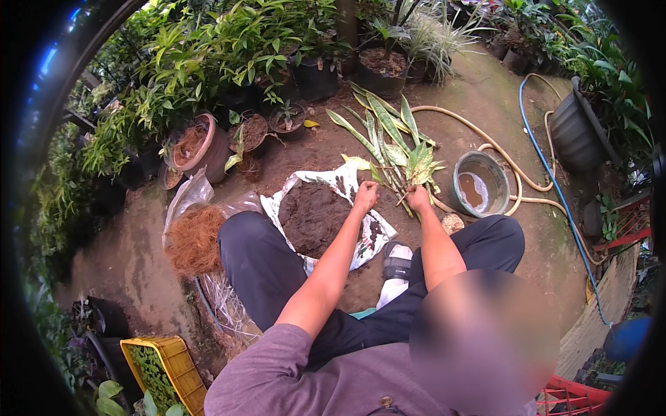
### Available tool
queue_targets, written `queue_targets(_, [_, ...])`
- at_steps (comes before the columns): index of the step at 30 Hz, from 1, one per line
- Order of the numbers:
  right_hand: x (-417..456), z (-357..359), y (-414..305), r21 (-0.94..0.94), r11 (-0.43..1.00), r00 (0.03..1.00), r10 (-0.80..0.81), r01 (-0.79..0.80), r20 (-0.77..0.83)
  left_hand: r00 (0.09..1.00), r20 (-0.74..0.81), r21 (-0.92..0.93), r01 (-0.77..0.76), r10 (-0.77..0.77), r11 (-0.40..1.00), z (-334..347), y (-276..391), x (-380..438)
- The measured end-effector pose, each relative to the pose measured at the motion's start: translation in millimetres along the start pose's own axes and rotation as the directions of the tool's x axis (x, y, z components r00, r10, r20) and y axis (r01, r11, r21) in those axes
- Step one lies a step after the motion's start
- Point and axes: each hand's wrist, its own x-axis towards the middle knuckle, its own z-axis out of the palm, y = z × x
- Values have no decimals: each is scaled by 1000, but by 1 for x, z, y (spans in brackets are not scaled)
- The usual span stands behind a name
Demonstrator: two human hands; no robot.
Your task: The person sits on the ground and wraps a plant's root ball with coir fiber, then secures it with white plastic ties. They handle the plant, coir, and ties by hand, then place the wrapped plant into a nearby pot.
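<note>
My right hand grips the stem of a leafy cutting with pale, variegated leaves. Just beyond it, snake plant leaves with yellow edges lie in a heap on the ground. My left hand is over the right edge of a white printed plastic sack, its fingertips drawn together; whether something small is between them is too small to tell. Dark moist soil is mounded on the sack, left of my left hand.
A bucket with murky, foamy water stands to the right, beside a tan hose and a blue hose. Coconut fibre is by my left knee. A tilted clay-coloured pot and several potted plants line the back. A yellow crate sits lower left.
</note>
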Motion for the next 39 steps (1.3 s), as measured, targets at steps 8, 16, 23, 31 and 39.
queue_targets(8, [-10, 14, 12, -83, 976, 977, 196, -203, -86, 998, 5, 48, 59, -59, 997, 11, -1, -12])
queue_targets(16, [-35, 10, -32, -119, 944, 952, 305, -307, -30, 1000, -28, -86, 5, -7, 996, 7, -11, -16])
queue_targets(23, [-44, 10, -45, 2, 923, 907, 377, -384, -187, 999, -26, -54, -27, 25, 998, 5, -7, -22])
queue_targets(31, [-19, 21, -17, 123, 949, 932, 309, -290, -189, 999, -28, -61, -34, 32, 998, 6, 0, -25])
queue_targets(39, [-23, 20, -6, 569, 699, 877, 183, -434, 444, 991, -25, 108, -129, 132, 986, 2, -4, -21])
